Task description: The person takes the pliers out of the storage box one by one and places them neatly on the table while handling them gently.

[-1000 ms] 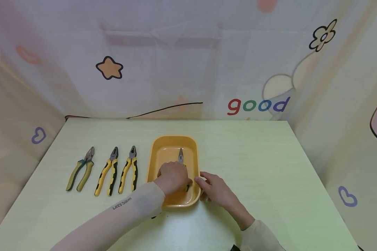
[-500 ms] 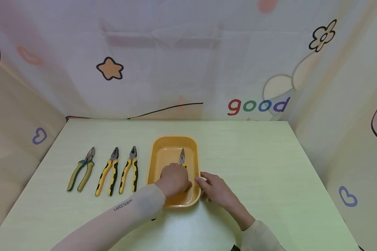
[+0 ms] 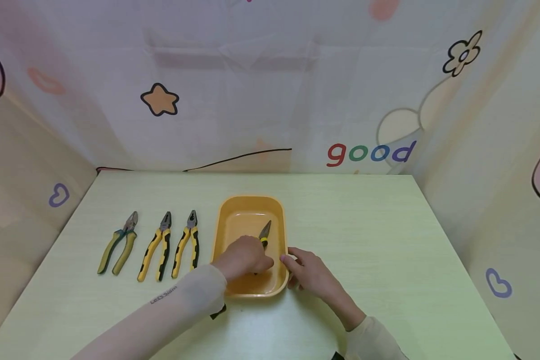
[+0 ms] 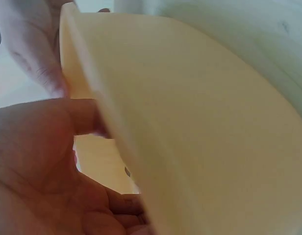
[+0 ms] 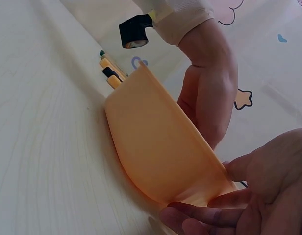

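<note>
A yellow plastic tray (image 3: 252, 201) stands mid-table. My left hand (image 3: 246, 256) reaches over its left side and grips needle-nose pliers (image 3: 265, 232) low inside it. Their pointed jaws stick out beyond my fingers, tilted to the upper right; the handles are mostly hidden under the hand. On the tray's right side, my right hand (image 3: 311, 272) holds the wall, thumb at the rim and fingers outside, as the right wrist view also shows. In the left wrist view the tray's outer wall (image 4: 205, 112) covers most of the picture and hides the pliers' handles.
Left of the tray lie green-handled pliers (image 3: 118, 245) and two yellow-and-black combination pliers, one farther left (image 3: 155, 247) and one nearer the tray (image 3: 186, 245). All point away from me. A printed curtain (image 3: 261, 90) hangs behind and along both sides of the table.
Inside the tray, the needle-nose pliers have turned clockwise, their tip swinging right and slightly nearer. My left hand and wrist have turned with them. My right hand stays at the tray's edge.
</note>
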Demonstrator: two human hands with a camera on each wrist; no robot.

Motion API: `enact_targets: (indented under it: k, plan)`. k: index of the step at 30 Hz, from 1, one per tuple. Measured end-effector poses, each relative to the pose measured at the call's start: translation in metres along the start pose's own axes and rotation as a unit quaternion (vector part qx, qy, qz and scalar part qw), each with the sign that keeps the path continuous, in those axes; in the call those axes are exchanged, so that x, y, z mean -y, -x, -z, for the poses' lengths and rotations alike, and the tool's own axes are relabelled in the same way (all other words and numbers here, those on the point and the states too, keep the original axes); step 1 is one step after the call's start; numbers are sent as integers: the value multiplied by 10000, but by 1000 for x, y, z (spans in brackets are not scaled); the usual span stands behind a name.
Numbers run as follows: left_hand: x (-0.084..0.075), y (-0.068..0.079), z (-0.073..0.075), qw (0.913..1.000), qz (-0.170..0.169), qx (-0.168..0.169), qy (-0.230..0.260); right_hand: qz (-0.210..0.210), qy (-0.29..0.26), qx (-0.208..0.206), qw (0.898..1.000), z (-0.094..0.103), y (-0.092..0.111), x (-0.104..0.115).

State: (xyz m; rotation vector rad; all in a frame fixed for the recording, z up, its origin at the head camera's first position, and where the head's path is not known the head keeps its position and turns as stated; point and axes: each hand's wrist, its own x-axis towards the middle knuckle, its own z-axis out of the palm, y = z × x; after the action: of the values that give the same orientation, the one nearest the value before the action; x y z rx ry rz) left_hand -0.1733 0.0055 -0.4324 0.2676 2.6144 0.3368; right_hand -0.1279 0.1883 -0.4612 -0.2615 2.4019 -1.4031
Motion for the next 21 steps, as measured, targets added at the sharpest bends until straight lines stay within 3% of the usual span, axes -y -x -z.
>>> enact_targets:
  k: [6,8,14,21]
  plan:
    - [10,0,0,9964,339,334,702,41,-41,22,10000,0,0,0]
    - [9,6,5,9947,457,386,838,60,-21,7,10000,-1,0,0]
    - [14,8,13,9939,249,224,1055,57,-28,-31,10000,-2,0,0]
    - [26,7,22,9897,123,326,1392,20,-171,-133,9998,-4,1,2]
